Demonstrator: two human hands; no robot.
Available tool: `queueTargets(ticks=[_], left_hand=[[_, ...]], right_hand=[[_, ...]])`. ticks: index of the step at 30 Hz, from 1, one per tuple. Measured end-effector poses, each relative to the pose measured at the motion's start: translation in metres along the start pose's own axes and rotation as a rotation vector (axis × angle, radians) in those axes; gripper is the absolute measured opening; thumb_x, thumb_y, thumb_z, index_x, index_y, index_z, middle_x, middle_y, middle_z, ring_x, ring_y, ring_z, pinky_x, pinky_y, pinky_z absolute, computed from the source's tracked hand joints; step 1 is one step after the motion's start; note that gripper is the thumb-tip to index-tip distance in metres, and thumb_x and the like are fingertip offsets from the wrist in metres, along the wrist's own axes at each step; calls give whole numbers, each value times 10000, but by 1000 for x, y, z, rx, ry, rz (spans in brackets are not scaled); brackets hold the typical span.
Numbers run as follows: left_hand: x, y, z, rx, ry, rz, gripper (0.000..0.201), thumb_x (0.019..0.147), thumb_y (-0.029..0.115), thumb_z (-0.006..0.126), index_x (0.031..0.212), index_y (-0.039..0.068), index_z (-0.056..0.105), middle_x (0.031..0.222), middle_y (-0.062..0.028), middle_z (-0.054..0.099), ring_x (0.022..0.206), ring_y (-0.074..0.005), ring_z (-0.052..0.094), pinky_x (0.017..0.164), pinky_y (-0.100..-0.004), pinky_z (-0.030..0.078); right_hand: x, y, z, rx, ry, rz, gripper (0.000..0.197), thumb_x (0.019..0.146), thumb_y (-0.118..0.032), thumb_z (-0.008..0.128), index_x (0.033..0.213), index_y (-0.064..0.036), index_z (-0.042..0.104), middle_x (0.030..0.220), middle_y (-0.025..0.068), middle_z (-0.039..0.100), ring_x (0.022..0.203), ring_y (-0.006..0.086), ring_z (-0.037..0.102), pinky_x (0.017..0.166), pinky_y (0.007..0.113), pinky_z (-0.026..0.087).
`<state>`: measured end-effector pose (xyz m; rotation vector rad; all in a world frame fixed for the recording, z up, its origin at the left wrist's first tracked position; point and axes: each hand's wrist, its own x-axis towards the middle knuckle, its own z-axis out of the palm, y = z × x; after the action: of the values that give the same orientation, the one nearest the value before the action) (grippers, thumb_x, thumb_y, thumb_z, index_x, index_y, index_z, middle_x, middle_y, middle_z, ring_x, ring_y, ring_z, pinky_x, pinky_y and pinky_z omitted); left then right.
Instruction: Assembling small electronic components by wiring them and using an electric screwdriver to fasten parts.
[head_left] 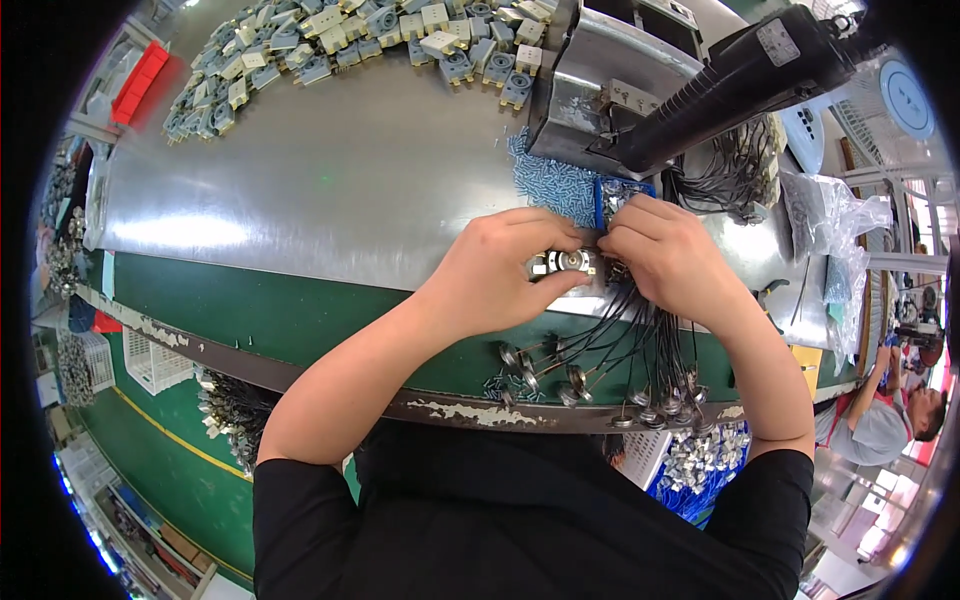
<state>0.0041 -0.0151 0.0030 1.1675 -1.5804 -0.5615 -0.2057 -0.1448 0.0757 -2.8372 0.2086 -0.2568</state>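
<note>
Between the thumb and fingers of my left hand (495, 262) is a small white-and-metal part with a round centre (572, 261), held low over the steel bench top. My right hand (672, 258) is just to its right, thumb and fingertips pinched together beside a small blue tray (600, 205). Whatever the right fingertips grip is hidden. Below that hand hangs a bundle of black wires (640, 325); round metal pieces (670, 405) lie at the wires' near ends. Beyond both hands spreads a pile of small bluish screws (555, 178).
Grey-and-cream block-shaped parts (350, 40) are heaped at the far left. A metal fixture (580, 80) and a thick black cylindrical tool (740, 90) rise beyond my right hand. More black cables (725, 175) and a clear plastic bag (840, 220) lie rightward. Another person (880, 420) works at far right.
</note>
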Motion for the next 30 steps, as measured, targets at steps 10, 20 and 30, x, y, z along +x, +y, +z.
queueTargets(ticks=[10,20,30], left_hand=[[-1,3,-3,-1,-69,-73,315,802,112,938,1036,-11,767,1124,-152,802,1085,-315,775,960,-405,616],[5,2,-1,-19,-94,-70,311,817,100,915,1073,-3,774,1127,-140,790,1037,-307,772,919,-386,615],[1,4,-1,-5,-81,-97,294,820,110,916,1053,2,774,1111,-130,789,1007,-316,777,892,-398,620]], right_hand=[[-8,-13,10,43,44,73,241,741,78,735,967,5,696,979,126,669,957,348,671,814,441,569],[-7,-6,5,61,36,48,288,744,90,747,1022,15,724,1045,133,700,1005,359,695,851,452,588],[6,-17,-7,400,197,278,223,843,86,785,1053,15,757,965,130,766,881,284,761,797,367,612]])
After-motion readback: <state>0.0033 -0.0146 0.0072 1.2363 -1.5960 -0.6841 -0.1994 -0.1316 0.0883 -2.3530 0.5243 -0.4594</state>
